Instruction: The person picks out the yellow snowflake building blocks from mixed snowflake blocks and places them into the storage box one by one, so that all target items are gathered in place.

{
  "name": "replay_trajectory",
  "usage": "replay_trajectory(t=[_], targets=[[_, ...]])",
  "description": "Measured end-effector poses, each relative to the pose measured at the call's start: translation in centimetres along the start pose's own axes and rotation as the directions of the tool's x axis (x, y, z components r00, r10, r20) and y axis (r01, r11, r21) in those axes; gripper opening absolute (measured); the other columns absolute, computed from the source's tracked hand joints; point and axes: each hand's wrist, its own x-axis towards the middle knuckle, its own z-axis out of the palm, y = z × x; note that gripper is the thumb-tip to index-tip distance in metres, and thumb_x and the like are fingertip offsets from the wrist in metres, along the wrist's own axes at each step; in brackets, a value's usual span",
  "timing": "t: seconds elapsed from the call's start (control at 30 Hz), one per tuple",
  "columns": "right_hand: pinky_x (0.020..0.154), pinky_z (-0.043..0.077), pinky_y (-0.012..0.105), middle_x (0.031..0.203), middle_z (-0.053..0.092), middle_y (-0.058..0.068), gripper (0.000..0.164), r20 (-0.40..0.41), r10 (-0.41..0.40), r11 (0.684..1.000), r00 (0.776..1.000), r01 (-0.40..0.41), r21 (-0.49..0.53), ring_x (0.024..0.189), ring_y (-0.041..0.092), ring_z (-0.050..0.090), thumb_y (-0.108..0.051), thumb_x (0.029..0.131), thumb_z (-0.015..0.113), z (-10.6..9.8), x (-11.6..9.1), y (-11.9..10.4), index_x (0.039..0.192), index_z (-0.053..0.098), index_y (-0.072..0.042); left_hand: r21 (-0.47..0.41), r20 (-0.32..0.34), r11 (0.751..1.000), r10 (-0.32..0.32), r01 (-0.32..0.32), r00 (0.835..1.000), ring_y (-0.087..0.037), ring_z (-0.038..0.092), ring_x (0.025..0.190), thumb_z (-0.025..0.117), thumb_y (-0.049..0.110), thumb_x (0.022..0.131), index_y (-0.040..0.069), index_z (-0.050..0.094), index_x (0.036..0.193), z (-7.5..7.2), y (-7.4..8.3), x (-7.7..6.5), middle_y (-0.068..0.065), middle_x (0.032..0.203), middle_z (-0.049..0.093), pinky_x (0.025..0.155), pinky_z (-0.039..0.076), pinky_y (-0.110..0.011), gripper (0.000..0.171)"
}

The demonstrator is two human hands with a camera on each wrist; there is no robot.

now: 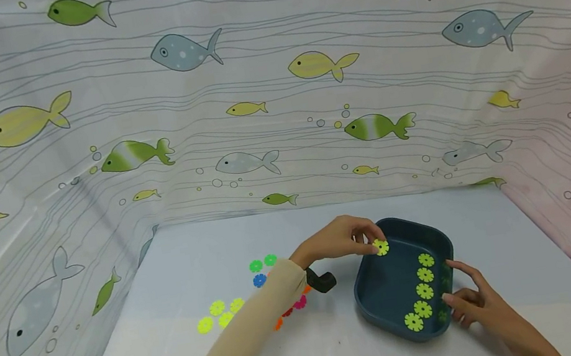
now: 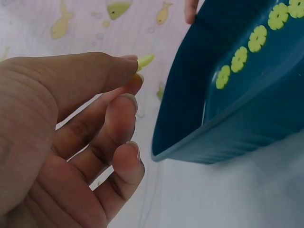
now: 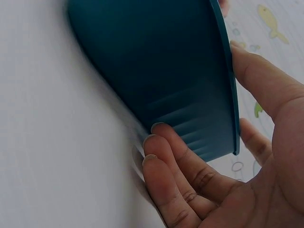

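Your left hand (image 1: 342, 238) pinches a yellow-green flower-shaped disc (image 1: 381, 247), right of centre in the head view against the dark-blue rounded-square tray (image 1: 387, 296) your right hand (image 1: 487, 309) grips, though the left wrist view shows a gap between.

Bright, soft, even light in the head view. The wrist views look dimmer and greyer: fish-printed backdrop (image 2: 85, 28) out of focus at left, dark blue tray (image 3: 156, 61) blurred along one edge at right — soft shadow beside the right hand (image 3: 247, 194).
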Motion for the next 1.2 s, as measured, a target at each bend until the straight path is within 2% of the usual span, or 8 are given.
replay_trajectory(t=[0.23,0.53,0.63,0.73,0.87,1.07,1.2], targets=[[0.073,0.056,0.042,0.104,0.067,0.017,0.084,-0.005,0.007,1.000,1.000,-0.007,0.003,0.088,0.032,0.065,-0.035,0.101,0.068,0.0,0.0,-0.1,0.163,0.011,-0.034,-0.019,0.020,1.000,0.005,-0.005,1.000,-0.030,0.069,0.086,0.074,0.020,0.097,0.018,0.071,0.121,1.0,0.5,1.3,0.010,0.104,0.070,0.075,0.056,-0.026,0.024],[0.073,0.056,0.041,0.103,0.067,0.016,0.084,-0.007,0.010,1.000,1.000,-0.010,-0.008,0.087,0.031,0.065,-0.035,0.101,0.068,0.1,0.0,-0.1,0.162,0.011,-0.034,-0.002,0.018,1.000,-0.021,0.021,1.000,-0.009,0.068,0.084,0.074,0.017,0.097,0.016,0.071,0.120,2.1,1.0,2.9,0.011,0.102,0.069,0.074,0.057,-0.024,0.023],[0.073,0.056,0.041,0.103,0.067,0.016,0.084,-0.009,0.016,1.000,1.000,-0.016,-0.008,0.087,0.031,0.065,-0.035,0.101,0.068,0.1,0.0,-0.1,0.162,0.011,-0.034,-0.010,0.013,1.000,-0.028,0.028,1.000,-0.008,0.068,0.083,0.074,0.017,0.097,0.016,0.071,0.119,2.3,0.9,3.3,0.011,0.102,0.070,0.074,0.057,-0.024,0.023],[0.073,0.056,0.041,0.103,0.067,0.015,0.084,-0.005,0.014,1.000,1.000,-0.014,-0.013,0.087,0.031,0.065,-0.034,0.101,0.067,0.1,0.0,-0.1,0.162,0.010,-0.034,-0.030,0.011,0.999,-0.036,0.036,0.999,-0.012,0.069,0.085,0.074,0.016,0.096,0.016,0.071,0.119,2.6,0.7,3.8,0.011,0.102,0.070,0.074,0.058,-0.027,0.023],[0.072,0.056,0.041,0.102,0.067,0.016,0.083,-0.005,0.014,1.000,1.000,-0.014,-0.014,0.086,0.031,0.065,-0.031,0.102,0.066,0.1,0.1,-0.1,0.162,0.009,-0.034,-0.066,0.002,0.996,-0.064,0.064,0.998,-0.019,0.071,0.088,0.075,0.015,0.096,0.015,0.072,0.118,3.1,0.6,4.4,0.009,0.101,0.070,0.075,0.060,-0.033,0.023],[0.072,0.056,0.041,0.103,0.068,0.016,0.083,-0.007,0.005,1.000,1.000,-0.005,-0.007,0.086,0.031,0.065,-0.030,0.102,0.066,0.0,0.1,0.0,0.162,0.009,-0.034,-0.062,-0.010,0.991,-0.117,0.116,0.993,-0.019,0.070,0.085,0.076,0.013,0.095,0.014,0.073,0.116,4.3,0.8,5.5,0.005,0.098,0.071,0.071,0.057,-0.025,0.022],[0.072,0.056,0.041,0.103,0.068,0.017,0.082,-0.005,-0.003,1.000,1.000,0.003,-0.009,0.086,0.031,0.065,-0.029,0.103,0.066,-0.1,0.2,0.1,0.162,0.010,-0.034,-0.035,-0.014,0.988,-0.151,0.150,0.988,-0.016,0.070,0.079,0.076,0.012,0.095,0.014,0.073,0.115,5.1,0.9,6.3,0.002,0.097,0.071,0.066,0.057,-0.024,0.020]])
